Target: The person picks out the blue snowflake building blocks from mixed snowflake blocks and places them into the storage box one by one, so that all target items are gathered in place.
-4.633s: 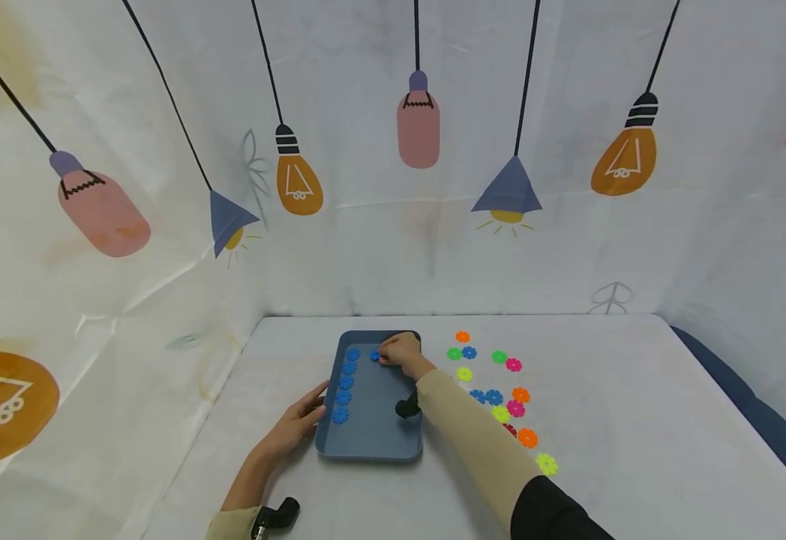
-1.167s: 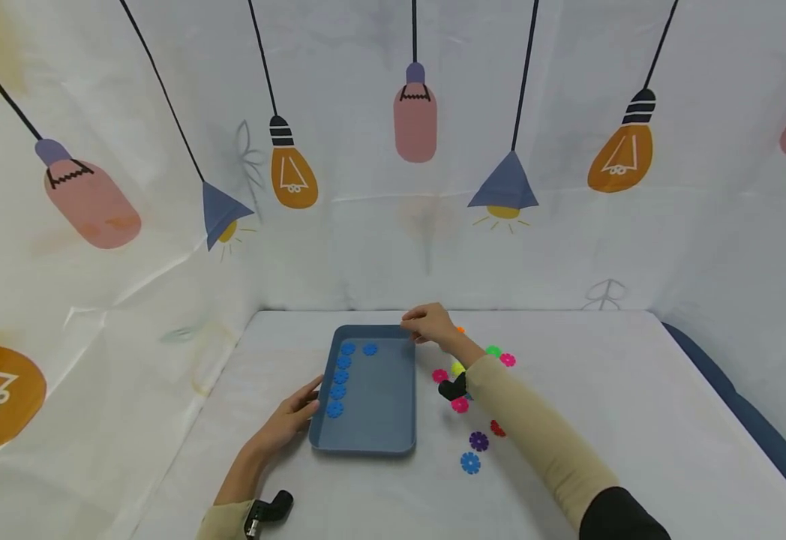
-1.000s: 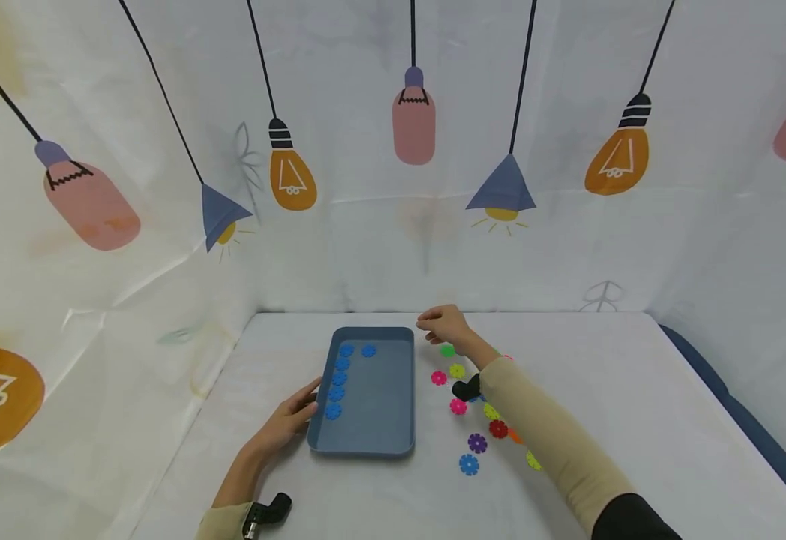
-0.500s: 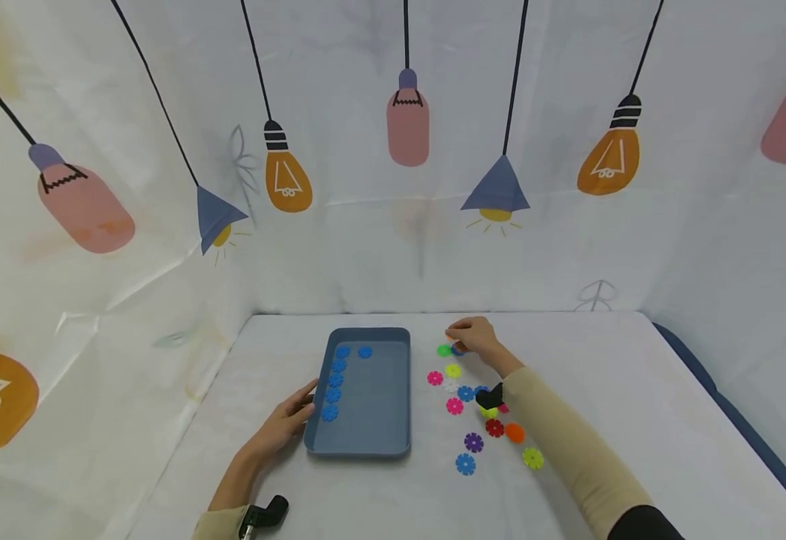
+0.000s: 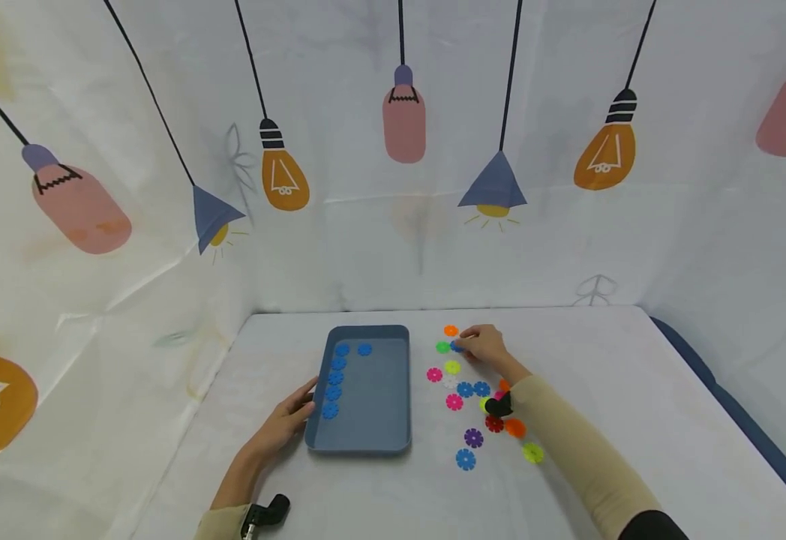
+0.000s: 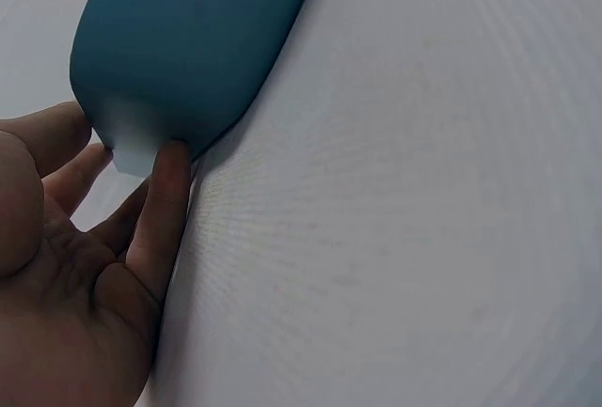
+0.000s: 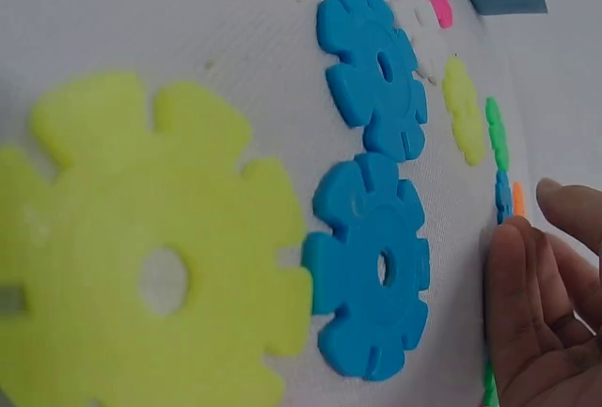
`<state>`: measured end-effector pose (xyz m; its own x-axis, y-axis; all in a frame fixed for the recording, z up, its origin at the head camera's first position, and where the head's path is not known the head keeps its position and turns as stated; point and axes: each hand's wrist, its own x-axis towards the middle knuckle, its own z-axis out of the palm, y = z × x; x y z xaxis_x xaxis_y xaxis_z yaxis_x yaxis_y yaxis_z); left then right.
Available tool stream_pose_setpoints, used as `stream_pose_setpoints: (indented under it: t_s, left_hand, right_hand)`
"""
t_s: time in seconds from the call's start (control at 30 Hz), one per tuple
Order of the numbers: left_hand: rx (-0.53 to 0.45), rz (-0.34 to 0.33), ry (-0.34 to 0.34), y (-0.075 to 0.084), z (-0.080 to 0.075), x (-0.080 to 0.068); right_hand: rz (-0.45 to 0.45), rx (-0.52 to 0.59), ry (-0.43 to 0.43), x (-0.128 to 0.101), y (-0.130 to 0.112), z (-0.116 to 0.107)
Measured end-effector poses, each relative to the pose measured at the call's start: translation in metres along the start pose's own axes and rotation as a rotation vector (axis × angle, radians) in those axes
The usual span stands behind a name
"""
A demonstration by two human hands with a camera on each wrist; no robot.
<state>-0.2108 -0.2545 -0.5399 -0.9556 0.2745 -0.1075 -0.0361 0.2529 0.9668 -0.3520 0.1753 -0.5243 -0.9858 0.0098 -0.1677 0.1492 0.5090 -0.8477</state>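
Observation:
A blue tray [image 5: 393,390] lies on the white table with several blue gear discs [image 5: 334,377] in a column along its left side and one more [image 5: 364,349] at the far end. My left hand [image 5: 292,416] rests with straight fingers [image 6: 167,202] against the tray's [image 6: 188,31] near left corner. To the tray's right my right hand [image 5: 482,345] reaches among loose discs. Its fingertips [image 7: 513,275] touch a blue disc [image 5: 457,346] lying flat beside a green disc [image 5: 442,347] and an orange disc [image 5: 451,330]; the thumb stands apart.
Loose discs in pink [image 5: 454,402], yellow-green [image 5: 532,453], purple [image 5: 473,437], red, orange and blue [image 5: 465,459] are scattered right of the tray. Two blue discs [image 7: 374,266] and a yellow-green disc [image 7: 150,266] lie close under my right wrist. Cloth walls enclose the table.
My right hand left the tray's far end, where it set down a blue disc, and moved right to the loose discs, settling on a blue one. The left hand stayed at the tray.

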Motion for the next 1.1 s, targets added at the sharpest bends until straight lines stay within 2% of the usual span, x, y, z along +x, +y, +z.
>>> stream_pose_setpoints:
  t_s: [0.13,0.37,0.9,1.1]
  left_hand:
    - [0.003,-0.007,0.016,-0.002,0.000,-0.001]
    - [0.000,-0.014,-0.007,-0.006,0.002,-0.003]
    - [0.010,-0.006,0.011,-0.004,0.002,-0.004]
    - [0.006,-0.003,0.017,0.002,0.002,-0.005]
  right_hand:
    - [-0.001,-0.012,-0.018,-0.001,0.003,0.000]
    - [-0.004,-0.059,-0.030,-0.003,0.011,0.001]
    - [-0.038,-0.073,-0.036,-0.001,0.014,0.001]
    - [-0.061,-0.088,-0.037,0.003,0.011,0.003]
